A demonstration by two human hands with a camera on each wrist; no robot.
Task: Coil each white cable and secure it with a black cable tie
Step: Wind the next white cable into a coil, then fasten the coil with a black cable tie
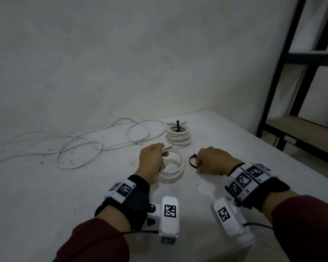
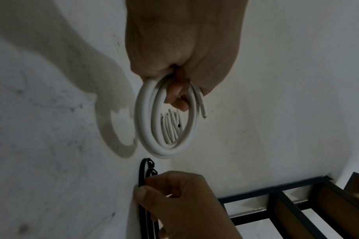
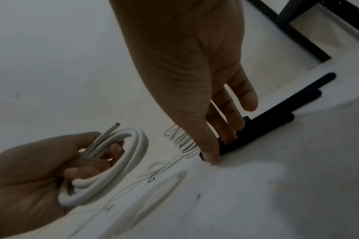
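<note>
- Our left hand curls round the coiled white cable, its loop held on edge above the table, free end pointing away.
- Our right hand, fingers bent, pinches black cable ties lying on the tabletop.

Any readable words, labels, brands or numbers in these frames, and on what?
None readable.
Wrist bands and wrist cameras: black-and-white square marker patterns only; the tiny print beside them is too small to read.
Cables, ties, table: no text.
</note>
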